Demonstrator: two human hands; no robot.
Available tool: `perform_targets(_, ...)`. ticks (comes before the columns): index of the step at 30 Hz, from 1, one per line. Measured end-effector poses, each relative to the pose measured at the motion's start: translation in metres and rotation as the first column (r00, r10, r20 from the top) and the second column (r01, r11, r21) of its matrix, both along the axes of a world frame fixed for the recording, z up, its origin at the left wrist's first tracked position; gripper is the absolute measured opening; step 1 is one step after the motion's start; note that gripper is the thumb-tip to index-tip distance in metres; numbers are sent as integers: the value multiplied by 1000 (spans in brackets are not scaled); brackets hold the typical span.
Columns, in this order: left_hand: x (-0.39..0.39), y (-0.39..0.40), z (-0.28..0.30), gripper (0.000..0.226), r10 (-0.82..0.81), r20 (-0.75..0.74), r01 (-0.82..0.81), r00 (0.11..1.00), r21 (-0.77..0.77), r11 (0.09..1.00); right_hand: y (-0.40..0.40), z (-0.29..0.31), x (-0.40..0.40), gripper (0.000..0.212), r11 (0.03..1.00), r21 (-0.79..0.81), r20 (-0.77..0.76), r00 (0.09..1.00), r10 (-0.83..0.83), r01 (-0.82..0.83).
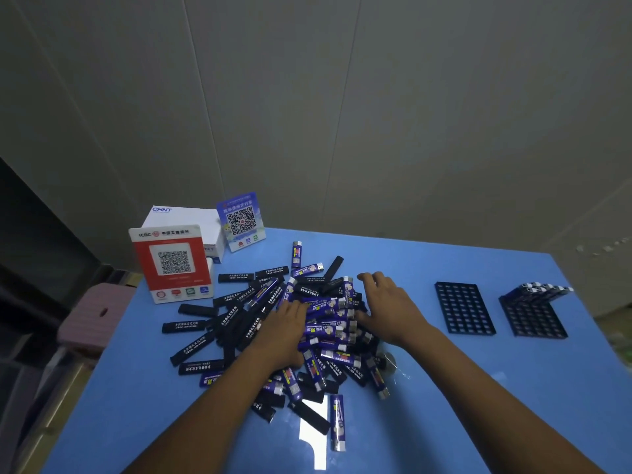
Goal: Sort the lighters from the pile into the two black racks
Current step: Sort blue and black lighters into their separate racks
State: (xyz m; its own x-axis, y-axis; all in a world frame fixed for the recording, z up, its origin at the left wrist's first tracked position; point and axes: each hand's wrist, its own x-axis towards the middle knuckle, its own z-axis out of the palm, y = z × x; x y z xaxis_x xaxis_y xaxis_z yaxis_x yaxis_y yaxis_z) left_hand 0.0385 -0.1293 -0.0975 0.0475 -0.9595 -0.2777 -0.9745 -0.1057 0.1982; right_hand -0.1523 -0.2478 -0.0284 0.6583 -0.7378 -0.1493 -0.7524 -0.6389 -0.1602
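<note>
A pile of black and blue lighters (239, 323) lies in the middle of the blue table (478, 405). My left hand (284, 328) lies on the pile's middle, fingers spread among the blue lighters. My right hand (386, 297) rests on the pile's right side, fingers bent over the lighters; I cannot see a lighter held in either hand. To the right lie two black racks: the near rack (463, 307) has bare cells, the far rack (531, 316) holds several blue lighters (540, 290) standing along its back edge.
A red QR-code stand (172, 263), a white box (191, 220) and a blue QR-code stand (241, 222) sit at the table's back left. A single blue lighter (337, 422) lies near the front. A pink stool (92, 313) stands left of the table.
</note>
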Motion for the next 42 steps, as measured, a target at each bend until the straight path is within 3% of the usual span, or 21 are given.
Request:
perform_targets(9,-2,-1,-2,102,156,-176,-151,972,43,988,-5,0,-13,65,1000,11,-1,1000,-20,20)
perform_targets(20,11,4,11,85,281,-441,-297,852,34,954,-3,1,-13,62,1000,7,-6,1000,-14,14)
perform_targets(33,16,4,30,80,302,-617,-458,727,-107,883,2,6,-8,62,1000,9,13,1000,-5,4)
perform_targets(42,-2,-9,50,78,239,-651,-445,720,-169,879,0,23,-20,62,999,-18,79,997,-26,28)
